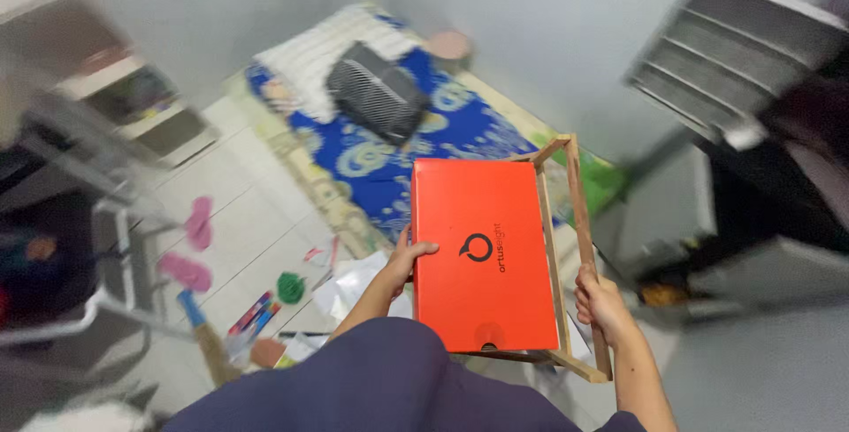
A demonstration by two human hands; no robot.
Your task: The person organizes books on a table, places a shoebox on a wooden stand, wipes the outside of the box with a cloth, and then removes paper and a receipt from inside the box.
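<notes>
A flat orange box [482, 251] with a small black logo lies on a light wooden frame [577, 220], both held up in front of me. My left hand [409, 255] grips the box's left edge, thumb on top. My right hand [600, 301] is closed around the frame's right wooden bar. My dark blue clothing [389, 383] fills the bottom of the view.
Below is a blue patterned mattress [460, 122] with a white pillow [318, 52] and a dark grey fan [376, 91] on it. Pink slippers [190, 246], a green object [290, 287], papers and pens lie on the white tiled floor. A grey shelf unit [734, 52] stands right, blurred furniture left.
</notes>
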